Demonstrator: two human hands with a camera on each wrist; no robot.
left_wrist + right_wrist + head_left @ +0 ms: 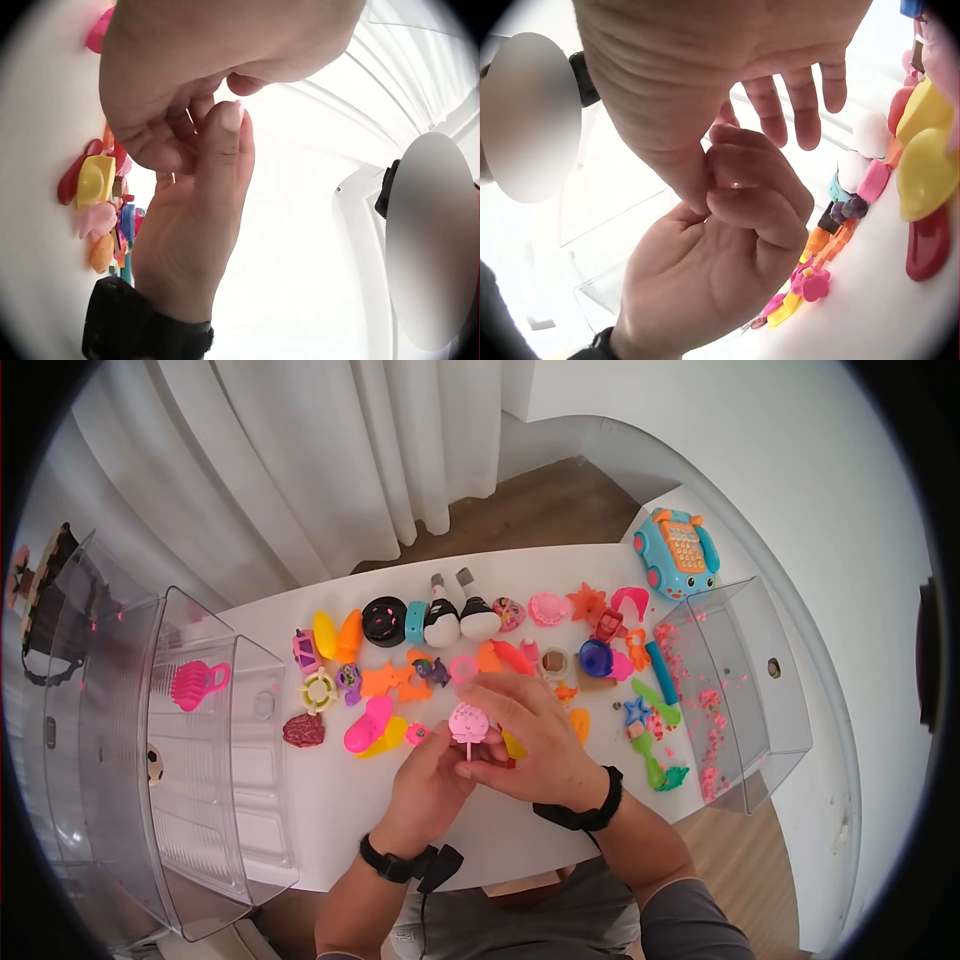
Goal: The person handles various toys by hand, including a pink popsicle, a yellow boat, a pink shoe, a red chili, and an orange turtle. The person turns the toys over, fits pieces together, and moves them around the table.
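Both hands meet over the front of the white table, around a small pink lollipop toy (468,724) with a round dotted head and a short stick. My left hand (428,788) pinches it from the left, its fingers curled in behind. With thumb and forefinger, my right hand (540,745) holds it from the right; the thumb lies by the stick and the forefinger near the head's top. Several right fingers (802,112) extend away from the toy. In both wrist views the hands hide most of it, with a pink edge (240,111) at the left thumb.
Colourful toys spread behind the hands, among them a black donut-like ring (384,621), a pink-and-yellow pair of spoon shapes (370,725) and a blue cup (596,658). Clear bins stand left (205,790) and right (770,710). A toy phone (680,555) sits back right.
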